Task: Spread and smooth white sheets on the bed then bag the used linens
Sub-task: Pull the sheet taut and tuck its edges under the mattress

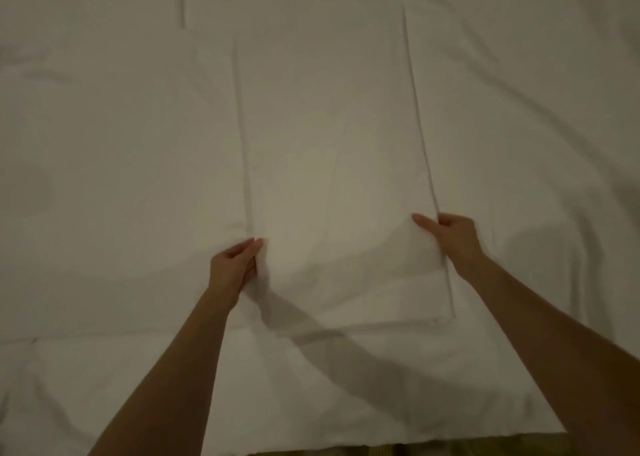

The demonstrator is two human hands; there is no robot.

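Observation:
A long folded strip of white sheet (329, 150) runs away from me down the middle of the bed, lying on a wider white sheet (104, 178) that fills the view. My left hand (237, 265) pinches the strip's left edge near its close end. My right hand (450, 237) grips the right edge, thumb on top of the cloth. The fabric between both hands is lifted a little and slack, casting a shadow below.
The bed's near edge (346, 445) shows at the bottom, with a dark tan floor strip (398, 450) beyond it. Creases and wrinkles run across the wider sheet at the far left and right.

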